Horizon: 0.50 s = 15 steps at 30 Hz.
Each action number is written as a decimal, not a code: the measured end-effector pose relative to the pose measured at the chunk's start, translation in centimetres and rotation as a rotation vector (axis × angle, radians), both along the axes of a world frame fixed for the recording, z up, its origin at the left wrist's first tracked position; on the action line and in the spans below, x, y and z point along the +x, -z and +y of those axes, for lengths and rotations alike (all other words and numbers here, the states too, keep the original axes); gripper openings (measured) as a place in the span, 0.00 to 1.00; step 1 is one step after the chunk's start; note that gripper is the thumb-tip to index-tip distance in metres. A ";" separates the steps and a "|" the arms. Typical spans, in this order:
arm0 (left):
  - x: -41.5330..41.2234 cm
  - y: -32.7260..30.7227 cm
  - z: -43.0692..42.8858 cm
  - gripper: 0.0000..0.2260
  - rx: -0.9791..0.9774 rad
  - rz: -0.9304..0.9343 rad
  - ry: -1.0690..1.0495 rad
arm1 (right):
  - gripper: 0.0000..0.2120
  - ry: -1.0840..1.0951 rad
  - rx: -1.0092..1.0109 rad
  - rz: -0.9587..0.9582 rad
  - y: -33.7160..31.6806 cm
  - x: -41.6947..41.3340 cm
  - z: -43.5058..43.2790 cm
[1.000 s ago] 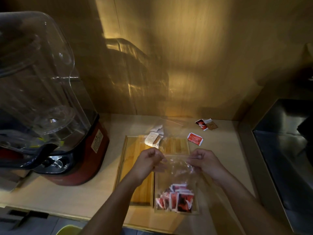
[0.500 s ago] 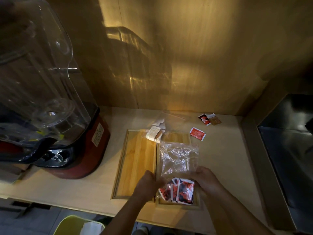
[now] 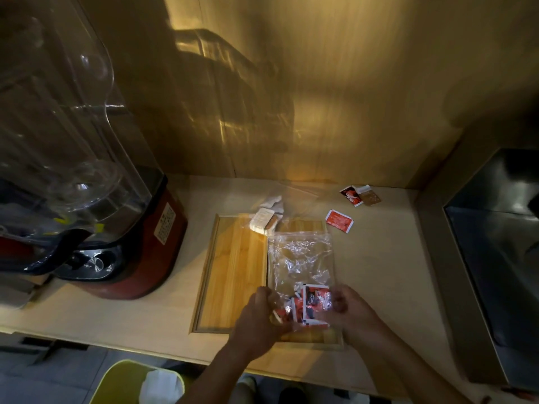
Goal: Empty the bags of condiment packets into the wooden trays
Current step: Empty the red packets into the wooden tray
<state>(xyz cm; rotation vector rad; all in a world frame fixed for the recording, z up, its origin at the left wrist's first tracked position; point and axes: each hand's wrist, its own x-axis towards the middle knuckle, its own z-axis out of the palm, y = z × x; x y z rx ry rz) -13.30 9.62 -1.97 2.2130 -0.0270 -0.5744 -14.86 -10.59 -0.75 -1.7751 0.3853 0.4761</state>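
Note:
A clear plastic bag point(image 3: 302, 258) lies over the right wooden tray point(image 3: 300, 224), with several red packets point(image 3: 313, 303) bunched at its near end. My left hand point(image 3: 259, 316) and my right hand point(image 3: 350, 310) grip that near end from either side. The left wooden tray point(image 3: 233, 272) holds nothing except a second clear bag with pale packets point(image 3: 264, 221) resting across its far edge.
A red-based blender with a clear cover point(image 3: 87, 199) stands at the left. Loose packets lie at the back right: a red one point(image 3: 339, 220) and a red and brown pair point(image 3: 360, 195). A dark steel sink point(image 3: 495, 258) is on the right, a yellow bin point(image 3: 125, 383) below the counter edge.
Both hands slid from the bag's far opening down to its near end with the packets. The bag now lies flat along the right tray.

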 end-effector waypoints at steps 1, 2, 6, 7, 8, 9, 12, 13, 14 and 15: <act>-0.5 0.6 0.0 0.32 0.095 -0.046 0.047 | 0.29 -0.145 -0.090 0.004 -0.2 -0.2 -0.3; -0.9 0.9 -0.1 0.33 0.176 -0.096 0.084 | 0.32 -0.266 -0.194 -0.022 -0.1 -0.3 -0.4; -1.5 0.4 -1.0 0.20 0.288 -0.251 0.087 | 0.15 -0.234 -0.416 -0.144 1.2 -0.2 0.2; -1.5 0.2 -1.0 0.16 0.276 -0.275 0.072 | 0.08 -0.216 -0.450 -0.150 1.1 -0.1 0.4; -1.3 0.0 -1.0 0.13 0.254 -0.300 0.062 | 0.05 -0.218 -0.473 -0.159 1.0 -0.1 0.5; -1.2 -0.2 -0.8 0.11 0.227 -0.331 0.055 | 0.05 -0.214 -0.488 -0.170 1.0 0.0 0.6; -0.4 -0.9 -0.5 0.05 0.107 -0.457 -0.016 | 0.07 -0.145 -0.459 -0.217 0.0 0.6 0.7; 0.0 -1.1 -0.4 0.04 0.072 -0.497 -0.053 | 0.10 -0.114 -0.433 -0.241 -0.3 0.9 0.7; 0.3 -1.5 -0.4 0.03 0.051 -0.535 -0.090 | 0.13 -0.084 -0.405 -0.277 -0.8 1.2 0.8; 0.7 -1.8 -0.4 0.02 0.046 -0.578 -0.116 | 0.15 -0.051 -0.378 -0.312 -1.1 1.6 0.8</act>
